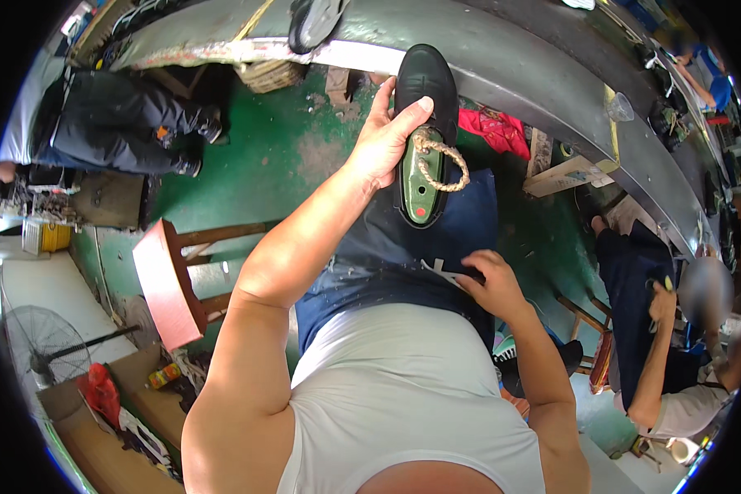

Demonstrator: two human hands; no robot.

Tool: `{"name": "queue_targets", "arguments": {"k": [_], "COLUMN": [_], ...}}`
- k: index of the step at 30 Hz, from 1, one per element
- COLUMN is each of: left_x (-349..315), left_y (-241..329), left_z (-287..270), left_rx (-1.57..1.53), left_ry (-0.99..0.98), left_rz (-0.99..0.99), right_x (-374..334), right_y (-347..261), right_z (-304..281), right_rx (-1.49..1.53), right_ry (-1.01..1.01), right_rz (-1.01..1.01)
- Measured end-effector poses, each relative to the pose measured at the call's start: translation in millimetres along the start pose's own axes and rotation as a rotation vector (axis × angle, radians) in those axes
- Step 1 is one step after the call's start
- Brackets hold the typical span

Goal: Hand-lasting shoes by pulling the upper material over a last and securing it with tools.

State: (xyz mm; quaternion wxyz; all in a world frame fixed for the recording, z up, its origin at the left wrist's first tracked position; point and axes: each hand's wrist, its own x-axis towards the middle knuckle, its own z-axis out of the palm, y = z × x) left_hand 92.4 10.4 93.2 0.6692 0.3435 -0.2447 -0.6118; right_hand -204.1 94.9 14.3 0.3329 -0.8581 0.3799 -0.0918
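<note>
My left hand (384, 142) is closed round a black shoe (428, 78), held up before my lap with its toe away from me. A green shoe last (421, 189) fills the shoe's opening. From the last stands a loop of braided rope (461, 165). Above the dark blue cloth on my lap (370, 259), my right hand (496, 284) has its fingers curled. A thin white strip (443, 273) shows at its thumb and fingertips, and the hand appears to pinch it; part of the grip is hidden.
A long dark bench (519, 49) curves across the far side, with another shoe (317, 23) on it. To the left are a wooden stool (169, 284), a fan (45, 346) and a cardboard box (74, 403). One person (115, 123) stands far left; another (642, 329) sits at right.
</note>
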Motion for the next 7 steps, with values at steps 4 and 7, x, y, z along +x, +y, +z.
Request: {"name": "queue_targets", "arguments": {"k": [4,7], "left_x": [33.2,48.1], "left_y": [-10.2,-33.6], "left_z": [33.5,52.1], "left_rx": [0.129,0.21], "left_ry": [-0.06,-0.262], "left_rz": [0.067,0.198], "right_x": [59.4,120.6], "right_y": [-23.8,-32.8], "right_z": [-35.4,-65.7], "right_rx": [0.709,1.016], "right_ry": [0.2,0.251], "right_rz": [0.071,-0.095]}}
